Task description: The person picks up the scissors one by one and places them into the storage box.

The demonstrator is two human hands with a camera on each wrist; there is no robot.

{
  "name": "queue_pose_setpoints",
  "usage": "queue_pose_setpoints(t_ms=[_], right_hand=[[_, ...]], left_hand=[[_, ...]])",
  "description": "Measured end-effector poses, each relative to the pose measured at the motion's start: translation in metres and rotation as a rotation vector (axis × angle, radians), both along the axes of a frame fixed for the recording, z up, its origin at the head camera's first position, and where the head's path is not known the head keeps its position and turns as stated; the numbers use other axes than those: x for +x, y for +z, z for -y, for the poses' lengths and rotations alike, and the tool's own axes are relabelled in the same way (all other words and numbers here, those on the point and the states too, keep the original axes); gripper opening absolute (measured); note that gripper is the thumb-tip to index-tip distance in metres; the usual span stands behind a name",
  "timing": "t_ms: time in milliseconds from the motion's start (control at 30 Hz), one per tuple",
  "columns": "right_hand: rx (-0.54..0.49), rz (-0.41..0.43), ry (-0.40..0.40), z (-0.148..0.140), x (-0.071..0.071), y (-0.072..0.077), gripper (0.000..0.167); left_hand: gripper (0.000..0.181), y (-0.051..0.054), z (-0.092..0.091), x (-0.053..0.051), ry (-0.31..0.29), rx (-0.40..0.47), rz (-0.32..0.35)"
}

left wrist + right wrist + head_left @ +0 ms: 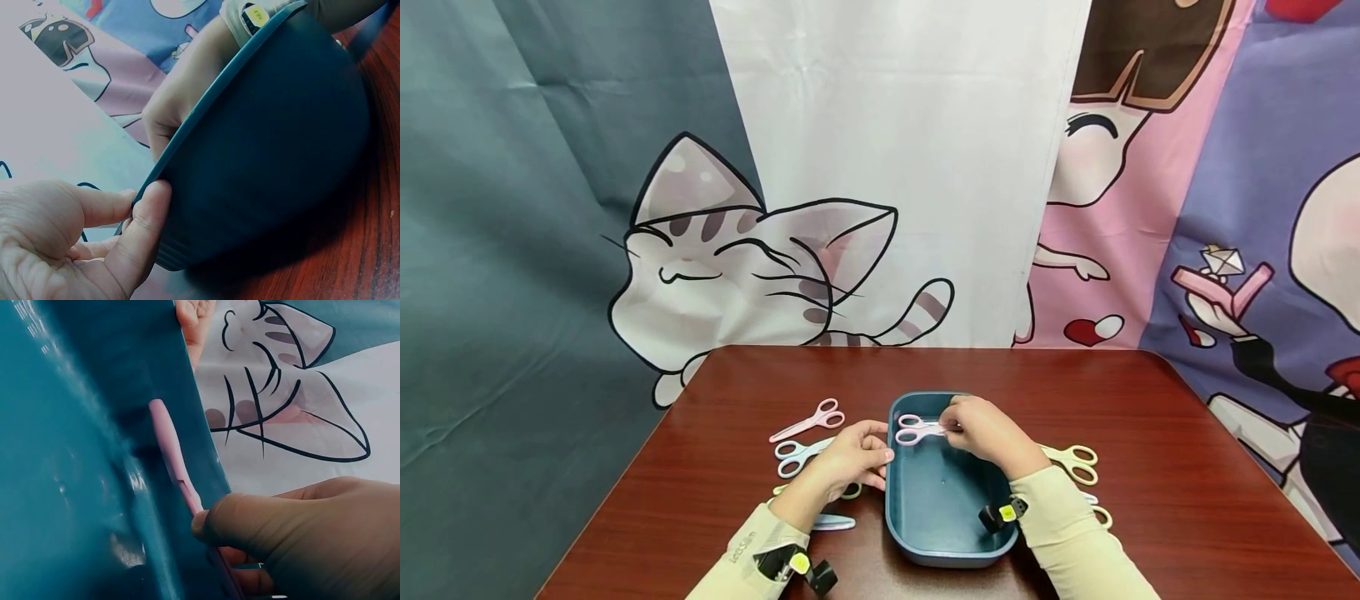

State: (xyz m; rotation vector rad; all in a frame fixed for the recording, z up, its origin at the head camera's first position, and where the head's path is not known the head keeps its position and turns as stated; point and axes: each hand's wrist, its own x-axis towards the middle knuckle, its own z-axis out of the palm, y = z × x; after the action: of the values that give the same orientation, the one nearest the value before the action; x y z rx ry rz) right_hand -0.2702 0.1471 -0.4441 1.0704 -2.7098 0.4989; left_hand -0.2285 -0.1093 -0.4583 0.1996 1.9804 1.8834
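Observation:
A pair of pink scissors [912,430] is in my right hand [985,429], pinched between thumb and fingers, handles pointing left. It hangs inside the far part of a dark blue plastic box [951,557]. The right wrist view shows the scissors [170,440] edge-on beside the box's inner wall, with the thumb of my right hand [306,534] on them. My left hand [853,454] holds the box's left rim. In the left wrist view, the digits of my left hand [81,231] meet at the rim of the box [262,144].
Left of the box lie pink scissors [808,421], light blue scissors [797,454], and yellow handles [852,492] and a blue piece [835,522] partly under the left arm. Yellow scissors [1075,461] and other handles [1102,515] lie by the right sleeve. A printed curtain [887,125] hangs behind the table [700,500].

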Motion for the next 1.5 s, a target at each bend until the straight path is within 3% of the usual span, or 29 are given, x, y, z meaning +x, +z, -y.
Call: queue_pose_setpoints(t_ms=[267,567,967,1300,1500], right_hand=[[0.042,-0.036,0.009,0.000,-0.002,-0.004,0.010],[0.088,-0.044,-0.050,0.001,-0.001,-0.009,0.011],[0.224,-0.113,-0.087,0.005,-0.001,-0.016,0.018],[0.258,-0.221,-0.052,0.007,-0.001,-0.019,0.023],[0.242,-0.226,-0.051,0.009,0.002,-0.017,0.024]], left_hand=[[0.048,-0.001,0.000,0.000,-0.002,0.013,-0.001],[0.049,-0.001,-0.002,0.001,0.003,0.032,0.015],[0.048,-0.002,-0.002,0.001,0.010,0.029,0.022],[0.048,0.000,-0.003,0.002,0.026,0.016,0.023],[0.048,0.000,-0.002,0.002,0.026,0.020,0.022]])
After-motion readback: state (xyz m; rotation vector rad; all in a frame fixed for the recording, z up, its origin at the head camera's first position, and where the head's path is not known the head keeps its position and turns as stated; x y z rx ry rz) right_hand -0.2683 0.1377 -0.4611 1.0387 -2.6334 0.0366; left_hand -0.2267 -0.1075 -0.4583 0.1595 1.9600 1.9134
